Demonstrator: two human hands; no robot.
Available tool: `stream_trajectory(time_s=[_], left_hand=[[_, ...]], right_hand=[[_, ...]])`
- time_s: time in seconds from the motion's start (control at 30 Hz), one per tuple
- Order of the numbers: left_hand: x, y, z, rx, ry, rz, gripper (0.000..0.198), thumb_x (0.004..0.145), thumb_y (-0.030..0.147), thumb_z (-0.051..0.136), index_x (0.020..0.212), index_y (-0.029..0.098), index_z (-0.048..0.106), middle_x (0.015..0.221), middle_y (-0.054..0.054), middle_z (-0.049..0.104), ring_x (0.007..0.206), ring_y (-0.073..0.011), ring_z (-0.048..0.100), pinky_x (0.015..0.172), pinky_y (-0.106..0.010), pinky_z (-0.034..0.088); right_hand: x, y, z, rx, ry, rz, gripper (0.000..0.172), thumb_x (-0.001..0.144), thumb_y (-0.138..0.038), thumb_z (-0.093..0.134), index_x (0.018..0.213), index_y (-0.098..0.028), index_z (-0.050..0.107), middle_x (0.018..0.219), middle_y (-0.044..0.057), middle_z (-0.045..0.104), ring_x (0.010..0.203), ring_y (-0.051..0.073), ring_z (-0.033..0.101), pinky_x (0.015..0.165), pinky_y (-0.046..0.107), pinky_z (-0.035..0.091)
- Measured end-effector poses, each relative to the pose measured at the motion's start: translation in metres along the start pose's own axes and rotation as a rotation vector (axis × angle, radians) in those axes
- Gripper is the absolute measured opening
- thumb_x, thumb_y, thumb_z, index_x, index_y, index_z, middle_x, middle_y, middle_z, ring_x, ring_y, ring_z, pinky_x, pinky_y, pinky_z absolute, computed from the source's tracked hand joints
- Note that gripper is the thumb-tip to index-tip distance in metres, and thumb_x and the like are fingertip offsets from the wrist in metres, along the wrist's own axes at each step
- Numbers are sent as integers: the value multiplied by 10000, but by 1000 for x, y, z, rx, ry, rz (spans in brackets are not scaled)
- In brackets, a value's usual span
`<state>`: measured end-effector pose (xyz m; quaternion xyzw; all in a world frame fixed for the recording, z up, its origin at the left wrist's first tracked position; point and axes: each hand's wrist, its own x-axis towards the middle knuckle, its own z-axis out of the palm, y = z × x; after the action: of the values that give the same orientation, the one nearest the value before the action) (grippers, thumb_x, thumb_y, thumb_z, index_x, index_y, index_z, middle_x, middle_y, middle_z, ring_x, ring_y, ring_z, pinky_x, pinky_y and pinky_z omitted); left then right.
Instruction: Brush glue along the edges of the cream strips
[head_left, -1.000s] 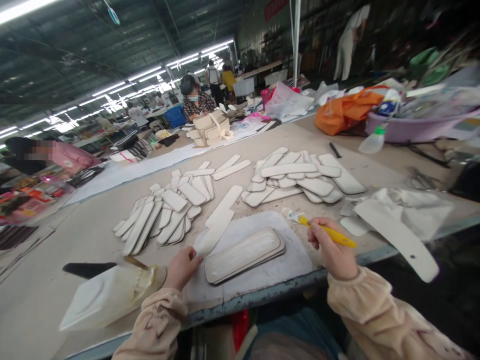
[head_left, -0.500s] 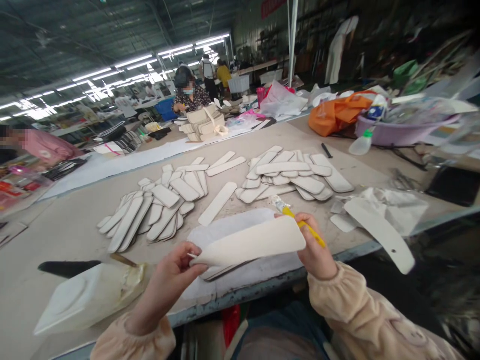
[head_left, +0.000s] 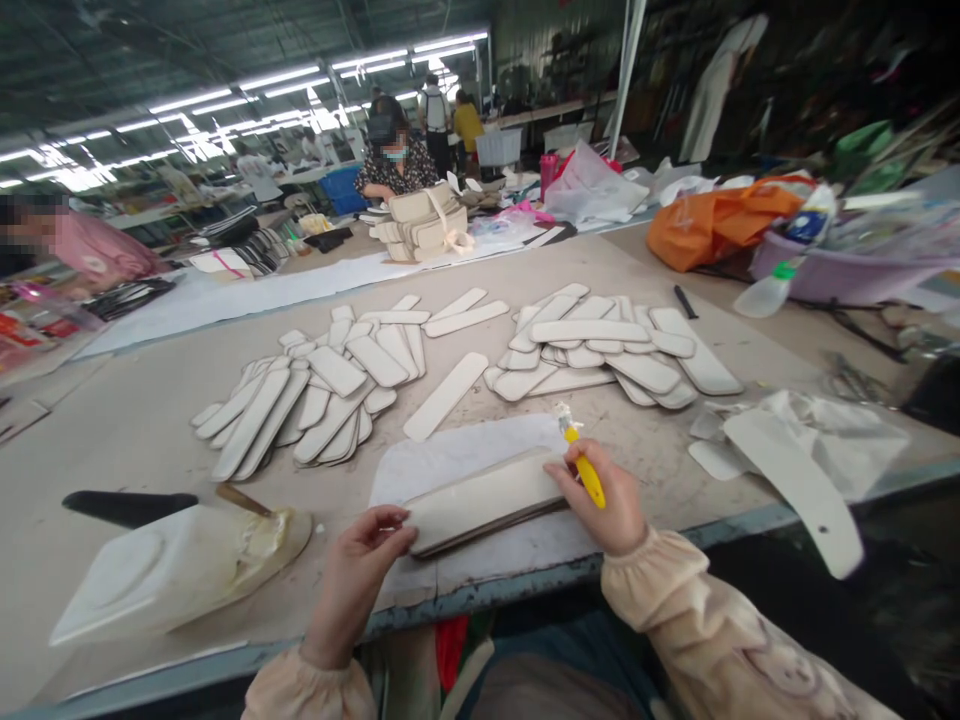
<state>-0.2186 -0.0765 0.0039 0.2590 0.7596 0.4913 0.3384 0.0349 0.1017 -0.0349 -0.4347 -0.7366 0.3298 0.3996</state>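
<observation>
Smooth, round-ended strip lowered onto stack; right fingers grip brush

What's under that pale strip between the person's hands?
Edges of other strips show beneath the top strip, and a white sheet shows around them. The top strip covers most of their upper faces, so what is on those can't be seen.

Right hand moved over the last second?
Yes: left, judged against the white sheet. The right hand was off the sheet's right edge; now it touches the right end of the top strip.
</observation>
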Motion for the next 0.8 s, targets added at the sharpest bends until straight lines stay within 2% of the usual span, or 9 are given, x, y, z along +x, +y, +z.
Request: stream_trajectory(time_s=[0.17,0.37,0.57,0.8], left_hand=[[9,-20,0,85,92,59,417,647,451,730,903,154,588,712,-5,614,668,-153,584,645,-262,472],[7,-23,-3,314,250,100,457,720,512,624,982,137,622,789,-50,630,694,-184,600,660,-309,498],[0,-37,-2,407,197,62,530,767,506,609,1121,113,620,809,-49,656,682,-171,603,700,-310,497],[2,-37,4,383,177,21,473,749,490,640,1081,154,650,711,1,633,615,-157,582,627,-278,470]], right_hand=[[10,5,15,-117,-52,4,214,834,-389,634,894,-248,485,721,-48,602,594,135,597,606,252,462],[10,11,20,-138,-33,-27,289,825,-497,631,892,-243,510,723,-30,608,609,155,610,611,266,463],[9,19,26,-205,-40,-47,361,810,-576,614,884,-232,531,735,-13,625,605,169,609,611,282,452],[8,14,27,-317,-35,-84,296,843,-523,581,882,-234,530,724,-18,638,574,155,611,557,258,426]])
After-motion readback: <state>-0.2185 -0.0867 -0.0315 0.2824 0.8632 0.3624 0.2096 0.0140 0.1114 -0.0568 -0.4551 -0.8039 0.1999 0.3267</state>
